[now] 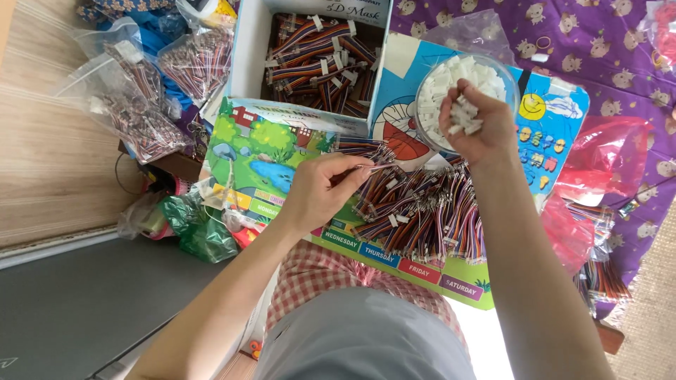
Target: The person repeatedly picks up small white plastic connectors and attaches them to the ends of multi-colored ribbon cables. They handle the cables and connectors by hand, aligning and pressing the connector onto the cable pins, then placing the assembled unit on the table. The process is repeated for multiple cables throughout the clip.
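My left hand (pixel 320 190) pinches the bare ends of a striped multicoloured wire bundle (pixel 362 151) over a colourful cartoon board (pixel 253 158). My right hand (pixel 473 123) reaches into a clear round bowl (pixel 503 77) of small white plastic connectors (pixel 451 77) and grips a few of them. A heap of loose coloured wire bundles (pixel 422 214) lies on the board between and below both hands.
A white cardboard box (pixel 248 56) behind the board holds several banded wire bundles (pixel 317 56). Clear bags of wires (pixel 134 98) lie at the left, a red bag (pixel 605 155) at the right on a purple cloth (pixel 605 42). Green bags (pixel 201 229) sit by the wooden floor (pixel 42 155).
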